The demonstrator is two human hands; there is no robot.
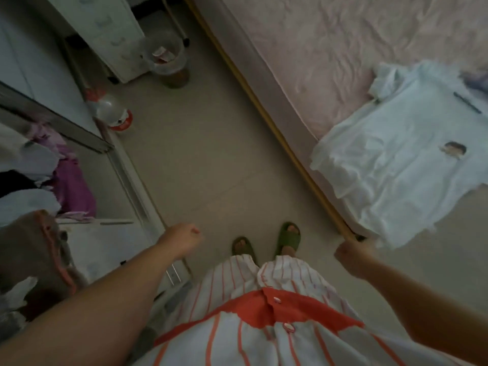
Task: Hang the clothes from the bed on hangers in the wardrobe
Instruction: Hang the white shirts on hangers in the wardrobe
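A white short-sleeved shirt point(390, 165) lies spread flat on the near corner of the pink bed point(317, 54), its hem hanging over the bed's edge. My right hand point(352, 258) is curled right at that hem by the bed corner; whether it holds the fabric is unclear. My left hand point(183, 240) is curled into a fist over the floor and holds nothing. On the left stands the open wardrobe point(79, 143), with purple, white and dark clothes point(66, 186) inside. No hanger is in view.
A plastic bottle point(113, 112) lies on the floor by the wardrobe door. A bin point(169, 62) stands beside a white drawer unit point(111, 30) at the back. My feet in green slippers point(287, 237) stand on the tiled floor between wardrobe and bed.
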